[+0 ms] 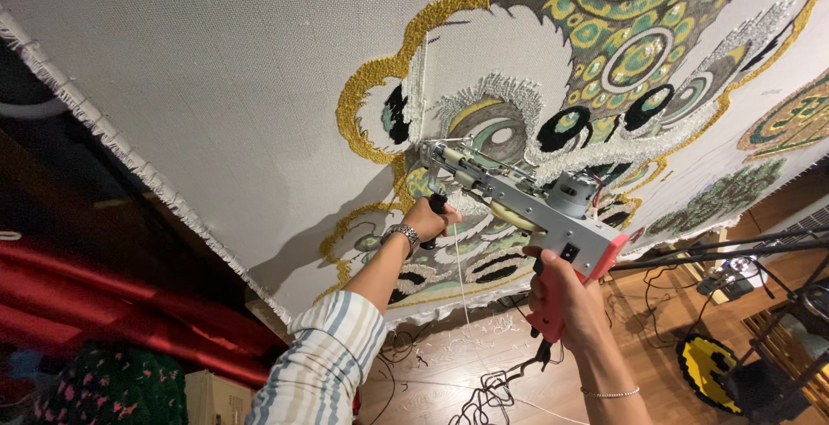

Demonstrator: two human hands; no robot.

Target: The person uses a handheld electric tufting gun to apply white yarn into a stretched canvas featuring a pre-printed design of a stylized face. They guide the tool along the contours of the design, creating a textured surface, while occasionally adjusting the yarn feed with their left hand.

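A grey metal tufting gun [527, 203] with a pink rear grip is pressed nose-first against a large stretched backing cloth [224, 71]. My left hand [429, 218], with a metal wristwatch and a striped sleeve, is closed around the gun's black front handle. My right hand [566, 295] grips the pink rear handle. A white yarn strand [460, 278] hangs from the gun. The gun's needle meets the cloth beside a white tufted patch, inside a gold-outlined pattern [389, 71] with green, black and white tufted areas.
A black power cord [501, 386] trails from the gun onto the wooden floor. Red fabric [104, 295] and a green-and-pink tufted piece [112, 390] lie at the left. A yellow-and-black rug piece [712, 364] and black stands sit at the right.
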